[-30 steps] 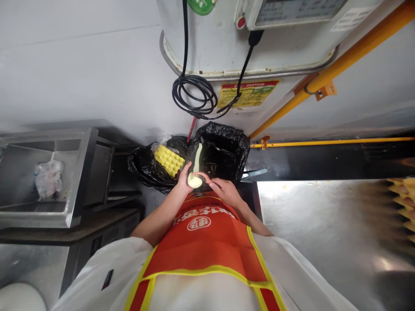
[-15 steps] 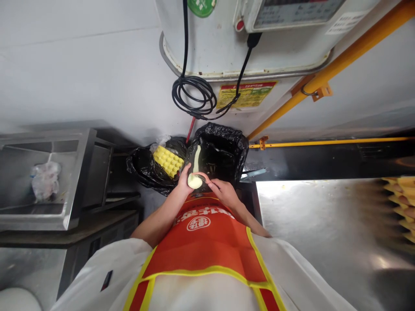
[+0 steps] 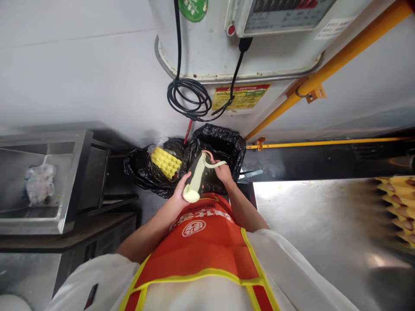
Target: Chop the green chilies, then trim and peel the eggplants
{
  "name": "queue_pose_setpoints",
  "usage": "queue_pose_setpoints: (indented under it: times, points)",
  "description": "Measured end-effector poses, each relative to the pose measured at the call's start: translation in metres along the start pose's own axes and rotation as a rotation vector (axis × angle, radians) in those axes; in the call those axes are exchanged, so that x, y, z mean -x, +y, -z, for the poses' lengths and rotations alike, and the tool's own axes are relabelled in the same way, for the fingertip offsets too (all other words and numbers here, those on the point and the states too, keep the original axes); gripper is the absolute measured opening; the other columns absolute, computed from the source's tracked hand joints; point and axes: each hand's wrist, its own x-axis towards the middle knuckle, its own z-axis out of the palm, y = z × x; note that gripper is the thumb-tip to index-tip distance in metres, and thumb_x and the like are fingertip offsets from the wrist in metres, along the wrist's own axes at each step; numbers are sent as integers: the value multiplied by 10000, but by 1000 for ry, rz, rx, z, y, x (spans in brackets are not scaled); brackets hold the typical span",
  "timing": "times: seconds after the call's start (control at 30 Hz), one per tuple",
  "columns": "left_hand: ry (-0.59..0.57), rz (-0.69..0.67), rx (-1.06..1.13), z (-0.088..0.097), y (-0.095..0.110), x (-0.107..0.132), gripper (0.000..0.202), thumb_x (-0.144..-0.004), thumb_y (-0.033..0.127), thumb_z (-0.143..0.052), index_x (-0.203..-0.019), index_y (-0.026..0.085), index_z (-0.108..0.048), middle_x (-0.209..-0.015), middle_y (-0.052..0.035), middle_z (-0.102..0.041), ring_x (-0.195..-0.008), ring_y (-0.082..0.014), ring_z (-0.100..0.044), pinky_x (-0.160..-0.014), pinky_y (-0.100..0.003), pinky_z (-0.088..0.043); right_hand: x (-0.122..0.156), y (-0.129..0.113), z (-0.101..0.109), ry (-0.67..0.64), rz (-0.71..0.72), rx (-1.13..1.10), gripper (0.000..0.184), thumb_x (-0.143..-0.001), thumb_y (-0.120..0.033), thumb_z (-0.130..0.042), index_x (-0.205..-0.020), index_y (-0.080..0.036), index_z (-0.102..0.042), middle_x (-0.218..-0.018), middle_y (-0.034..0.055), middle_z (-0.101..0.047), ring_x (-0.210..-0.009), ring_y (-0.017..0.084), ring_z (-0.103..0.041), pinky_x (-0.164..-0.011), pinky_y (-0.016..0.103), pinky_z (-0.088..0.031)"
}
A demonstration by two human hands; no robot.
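Observation:
My left hand (image 3: 180, 190) is wrapped round the thick lower end of a long, pale green vegetable stem (image 3: 197, 176), its cut end facing me. Closed on a pinkish-orange peeler (image 3: 209, 153), my right hand (image 3: 223, 173) is to the right of the stem. The peeler's curved frame reaches the stem's far end. A pale strip of peel (image 3: 216, 164) curls from the stem towards my right hand. Both hands are over the near side of a bin lined with a black bag (image 3: 238, 149).
Left of the bin, another black bag (image 3: 138, 166) holds a yellow egg tray (image 3: 166, 162). A steel sink (image 3: 69, 181) with a crumpled plastic bag (image 3: 41, 183) stands further left. On the right are a steel counter (image 3: 292, 224), stacked egg trays (image 3: 400, 207) and a yellow pipe (image 3: 324, 77).
The peeler has moved from the stem's near end to its far end, with my right hand moving forward and right. A strip of peel now curls off. The whole view has shifted slightly.

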Motion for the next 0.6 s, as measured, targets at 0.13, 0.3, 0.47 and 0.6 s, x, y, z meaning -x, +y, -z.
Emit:
queue_pose_setpoints:
  times: [0.13,0.3,0.47,0.6]
  points:
    - [-34,101,-30,6,1,12,444,-896,478,-602,-1095,92,-691,-849,-169,-752,-660,-257,-711,-548,-333,-558,-23,13,-5,-88,-122,27,474,-1045,-513,-416,-1044,-167,-740,-1061,146,-737,-986,229,-690,-789,255,-476]
    - [-90,99,31,12,2,12,479,-896,468,-582,-1166,83,-669,-928,-190,-755,-763,-271,-734,-638,-338,-592,-11,31,-4,-227,-236,8,596,-956,-659,-520,-803,-122,-728,-654,101,-672,-647,190,-652,-614,246,-454]
    - [-36,38,89,16,7,-9,446,-884,450,-588,-1113,77,-674,-813,-162,-745,-681,-255,-714,-597,-337,-578,33,21,4,-260,-206,-99,654,-982,-692,-413,-863,-124,-714,-600,57,-630,-536,166,-578,-534,253,-423]
    - [40,-55,169,7,12,-26,325,-876,433,-667,-1029,149,-700,-719,-81,-733,-601,-206,-681,-609,-315,-571,94,-14,15,-171,72,-280,564,-1022,-635,-373,-1050,-186,-712,-888,57,-729,-788,187,-658,-697,262,-487]
